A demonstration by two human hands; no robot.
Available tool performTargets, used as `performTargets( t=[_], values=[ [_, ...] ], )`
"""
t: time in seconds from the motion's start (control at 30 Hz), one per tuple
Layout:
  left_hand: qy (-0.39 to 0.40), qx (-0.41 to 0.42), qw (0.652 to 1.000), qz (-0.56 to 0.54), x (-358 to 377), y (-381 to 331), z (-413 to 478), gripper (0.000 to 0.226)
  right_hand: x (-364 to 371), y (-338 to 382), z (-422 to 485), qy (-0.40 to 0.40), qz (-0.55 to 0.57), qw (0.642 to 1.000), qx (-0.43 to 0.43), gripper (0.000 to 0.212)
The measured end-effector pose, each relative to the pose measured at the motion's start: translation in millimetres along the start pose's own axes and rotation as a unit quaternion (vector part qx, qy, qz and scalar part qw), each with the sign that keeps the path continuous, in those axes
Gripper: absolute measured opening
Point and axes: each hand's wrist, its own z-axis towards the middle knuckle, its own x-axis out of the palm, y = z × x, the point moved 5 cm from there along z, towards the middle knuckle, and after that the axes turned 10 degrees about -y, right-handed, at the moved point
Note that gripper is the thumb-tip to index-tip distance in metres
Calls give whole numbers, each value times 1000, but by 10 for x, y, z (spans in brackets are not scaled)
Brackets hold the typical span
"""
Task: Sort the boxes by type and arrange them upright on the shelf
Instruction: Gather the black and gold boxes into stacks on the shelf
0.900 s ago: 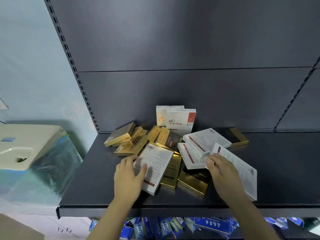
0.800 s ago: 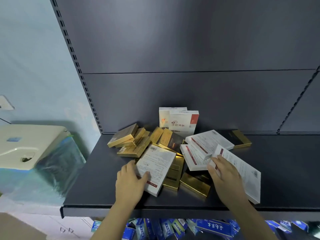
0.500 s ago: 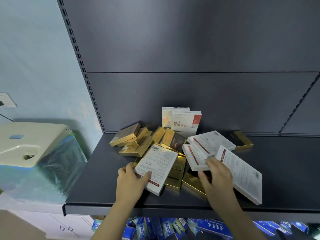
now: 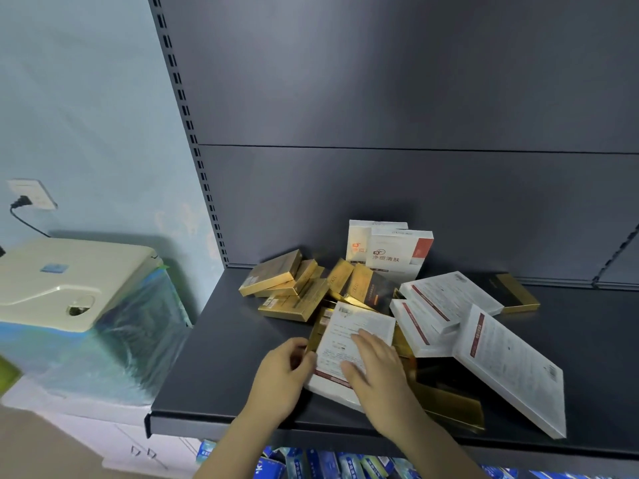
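Clearly the sorting has barely begun. In the head view, only two white boxes [image 4: 397,250] stand upright against the shelf's [image 4: 224,357] back panel; the gold boxes [image 4: 287,288] and the other white ones [image 4: 446,299] lie jumbled flat. The left hand [image 4: 283,375] curls around the near white box [image 4: 349,337] at its left edge, possibly pinching it, though the grip is partly hidden. The right hand [image 4: 377,368] rests flat and spread on that box's top, holding nothing.

Gold boxes [image 4: 287,302] and white boxes [image 4: 446,302] heaped flat mid-shelf [image 4: 214,357]; two white boxes [image 4: 397,254] upright at back.
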Motion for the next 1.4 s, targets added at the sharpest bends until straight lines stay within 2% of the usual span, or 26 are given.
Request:
performTargets(
  t=[0.1,0.2,0.27,0.37,0.4,0.47,0.53,0.6,0.63,0.7,0.8,0.83,0.9,1.0,1.07,1.13,1.17,1.23,1.3,1.4],
  values=[
    [32,14,999,-5,32,39,27,14,91,-2,149,-8,-71,997,-14,58],
    [24,12,999,21,-62,172,165,17,101,-43,242,-32,-78,996,-22,86],
    [-14,24,999,17,-197,214,286,9,99,-89,264,-63,-84,994,-37,86],
    [-117,44,992,2,-463,253,529,28,118,-145,243,-56,-65,996,-17,56],
    [-156,55,986,-1,-558,264,640,30,133,-159,239,-52,-62,997,-19,55],
    [-201,83,976,31,-702,276,893,32,155,-175,247,-62,-59,995,-46,73],
    [-168,97,977,94,-720,282,1189,58,155,-235,261,-58,-33,998,-4,101],
    [-106,88,981,138,-654,331,1442,84,104,-226,273,-76,-8,997,27,111],
    [-80,90,980,156,-607,370,1548,89,73,-179,274,-81,-3,996,32,111],
    [-40,103,978,176,-516,443,1687,86,55,-123,246,-68,9,997,46,94],
    [-32,138,966,217,-446,479,1813,77,22,-73,229,-37,26,996,71,34],
    [-35,156,957,242,-434,466,1840,78,15,-87,246,-36,27,996,74,32],
    [-33,187,939,286,-425,407,1880,81,-10,-103,294,-43,37,996,72,45],
    [-22,238,904,354,-408,248,1886,86,0,-68,382,-36,57,996,65,36],
    [-15,280,867,413,-355,146,1887,81,-12,-45,429,-61,74,994,44,63],
    [-10,306,842,444,-298,64,1903,71,-11,-61,456,-73,84,993,36,69],
    [-13,304,846,437,-291,32,1917,69,-30,-60,466,-75,88,993,36,64],
    [-38,245,896,368,-368,-19,1941,63,-77,-60,472,-83,95,991,34,54],
    [-89,149,954,246,-536,-25,1953,55,-119,-72,457,-88,85,992,41,47],
    [-134,83,986,51,-703,15,1889,58,-180,-44,447,-94,92,990,45,48]
  ],
)
